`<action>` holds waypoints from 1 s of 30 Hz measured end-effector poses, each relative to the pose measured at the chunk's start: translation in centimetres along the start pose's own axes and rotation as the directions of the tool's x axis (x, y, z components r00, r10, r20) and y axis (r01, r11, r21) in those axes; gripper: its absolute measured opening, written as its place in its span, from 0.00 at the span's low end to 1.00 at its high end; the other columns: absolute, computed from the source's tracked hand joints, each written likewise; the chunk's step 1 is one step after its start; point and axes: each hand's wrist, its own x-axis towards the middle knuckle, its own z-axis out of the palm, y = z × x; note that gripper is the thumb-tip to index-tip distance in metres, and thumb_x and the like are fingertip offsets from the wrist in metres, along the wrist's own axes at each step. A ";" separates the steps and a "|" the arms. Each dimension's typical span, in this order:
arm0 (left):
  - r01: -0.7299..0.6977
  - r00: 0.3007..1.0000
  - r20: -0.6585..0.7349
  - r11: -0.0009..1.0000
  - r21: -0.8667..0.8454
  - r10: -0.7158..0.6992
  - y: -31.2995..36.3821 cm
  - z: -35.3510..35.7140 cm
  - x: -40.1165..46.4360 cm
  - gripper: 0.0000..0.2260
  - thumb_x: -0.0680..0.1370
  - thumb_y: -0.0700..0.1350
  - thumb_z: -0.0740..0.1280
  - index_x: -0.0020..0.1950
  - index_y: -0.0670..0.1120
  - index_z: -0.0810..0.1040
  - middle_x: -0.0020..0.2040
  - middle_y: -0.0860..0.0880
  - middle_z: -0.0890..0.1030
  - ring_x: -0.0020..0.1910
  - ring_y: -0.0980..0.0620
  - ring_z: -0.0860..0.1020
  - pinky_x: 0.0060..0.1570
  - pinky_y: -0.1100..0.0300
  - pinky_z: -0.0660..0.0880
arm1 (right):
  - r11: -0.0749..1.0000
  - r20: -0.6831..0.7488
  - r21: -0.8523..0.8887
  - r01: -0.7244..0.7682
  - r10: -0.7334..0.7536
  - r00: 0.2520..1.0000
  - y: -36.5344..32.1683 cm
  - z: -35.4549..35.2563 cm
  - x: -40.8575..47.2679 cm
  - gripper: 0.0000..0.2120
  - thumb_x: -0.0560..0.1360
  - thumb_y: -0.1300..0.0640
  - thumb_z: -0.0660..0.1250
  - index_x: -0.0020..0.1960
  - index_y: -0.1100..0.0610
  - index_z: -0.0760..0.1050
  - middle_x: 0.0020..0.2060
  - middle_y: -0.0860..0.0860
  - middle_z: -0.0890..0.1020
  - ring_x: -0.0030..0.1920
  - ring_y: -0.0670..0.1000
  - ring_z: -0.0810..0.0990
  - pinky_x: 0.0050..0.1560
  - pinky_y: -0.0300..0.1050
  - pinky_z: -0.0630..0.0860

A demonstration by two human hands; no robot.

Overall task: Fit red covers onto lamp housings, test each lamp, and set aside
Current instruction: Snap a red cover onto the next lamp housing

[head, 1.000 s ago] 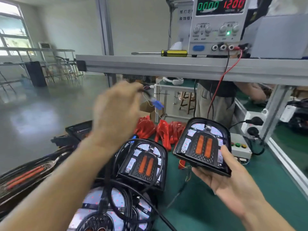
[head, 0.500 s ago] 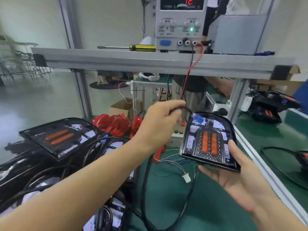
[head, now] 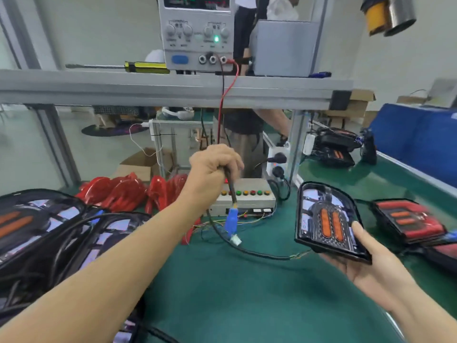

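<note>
Head view: we hold a lamp housing (head: 326,220) in our right hand (head: 366,266), palm under it, thumb laid along its near right edge, fingers curled beneath. No red cover on it yet. Left hand (head: 214,167) is up at scene center, fingers curled tight round the housing's black cable (head: 247,248), with the blue connector (head: 231,220) dangling below the fist and a small white plug at its tip. The cable loops down over the green counter (head: 247,293) and back to the housing.

The test box (head: 243,198) with its coloured buttons sits just beyond the connector, loose wires in front of it. Red covers (head: 128,191) are heaped at far left, uncovered housings (head: 49,231) stacked near left, a covered lamp (head: 410,222) at right.

We judge the step is hooking up for the test. To do it well: regrip lower, near the connector, line it up with the box's lead, push straight, keep the housing level and facing us.
</note>
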 end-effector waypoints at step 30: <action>0.637 0.045 0.806 0.638 0.432 -0.591 -3.9 -1.8 -6.0 0.25 0.76 0.28 0.62 0.68 0.49 0.72 0.63 0.54 0.75 0.59 0.46 0.77 0.33 0.60 0.80 | 0.615 -0.035 -0.773 -0.155 0.203 0.979 2.9 1.6 2.6 0.15 0.79 0.45 0.63 0.47 0.55 0.82 0.38 0.52 0.86 0.37 0.49 0.82 0.34 0.41 0.75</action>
